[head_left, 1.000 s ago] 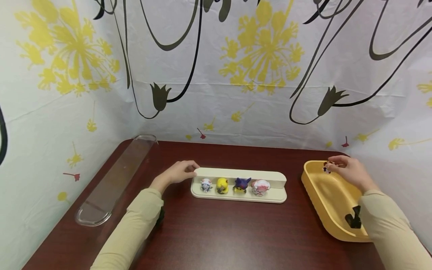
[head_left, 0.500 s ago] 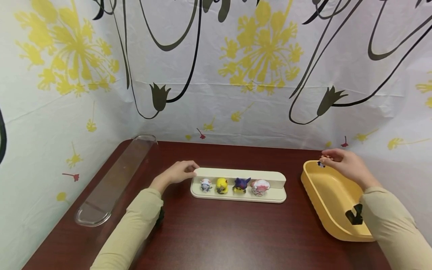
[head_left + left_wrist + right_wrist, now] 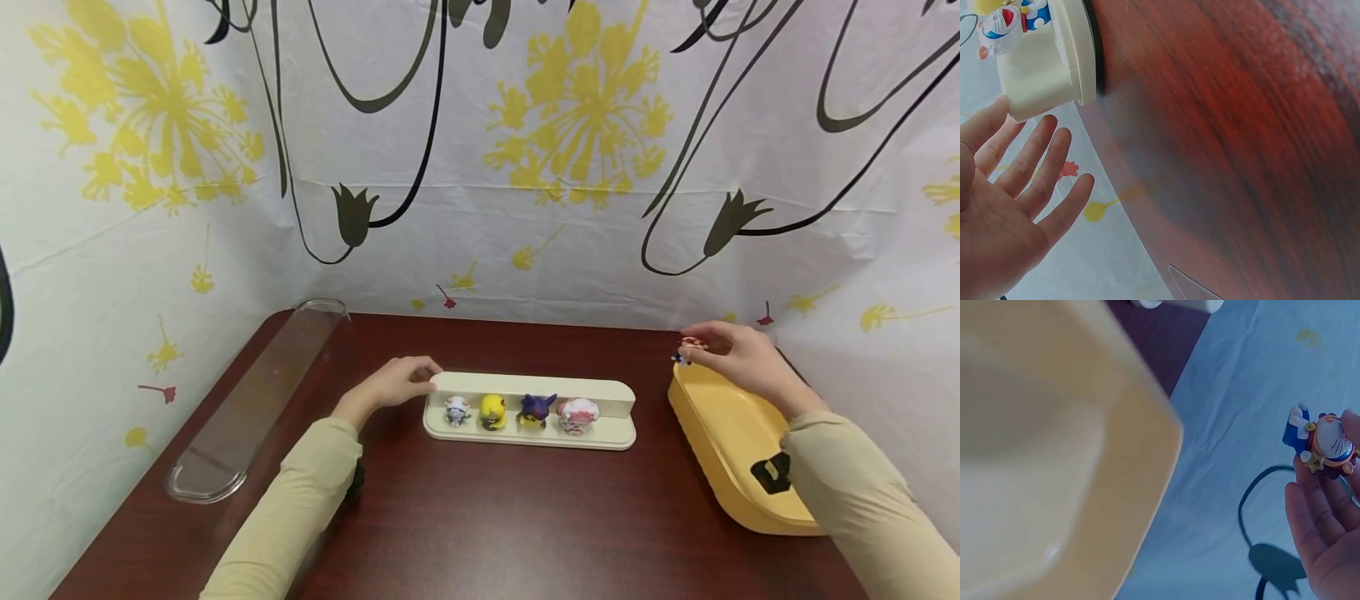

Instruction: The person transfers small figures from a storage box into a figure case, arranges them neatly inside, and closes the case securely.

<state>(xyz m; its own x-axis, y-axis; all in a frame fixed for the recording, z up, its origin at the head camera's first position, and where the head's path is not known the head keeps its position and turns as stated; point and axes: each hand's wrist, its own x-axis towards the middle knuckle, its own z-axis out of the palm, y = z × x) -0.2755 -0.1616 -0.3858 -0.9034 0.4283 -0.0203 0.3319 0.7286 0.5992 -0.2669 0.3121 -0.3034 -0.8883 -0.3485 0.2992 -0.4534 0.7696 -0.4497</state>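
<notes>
A small figurine point(image 3: 692, 346) with a blue, white and reddish-brown body is pinched between the thumb and fingertips of my right hand point(image 3: 738, 358), over the far left corner of the yellow tray point(image 3: 693, 417). In the right wrist view the figurine point(image 3: 1317, 445) lies sideways, its face partly covered by the thumb. My left hand point(image 3: 393, 382) pinches the left end of the cream display stand point(image 3: 525, 383) between thumb and index finger; its other fingers point(image 3: 1054, 162) stretch out loosely. Several figurines stand in a row on the stand, including a yellow one point(image 3: 493, 412) and a purple one point(image 3: 537, 410).
At the left lies a long clear plastic cover point(image 3: 258, 400) on the dark red table point(image 3: 510, 517). A black piece point(image 3: 772, 473) shows beside the right sleeve, over the tray. Patterned white cloth point(image 3: 465, 250) hangs behind the table and along its sides.
My right hand has moved left and slightly away with the figurine, from above the tray's inside to its far left corner. The left hand and the stand have stayed put.
</notes>
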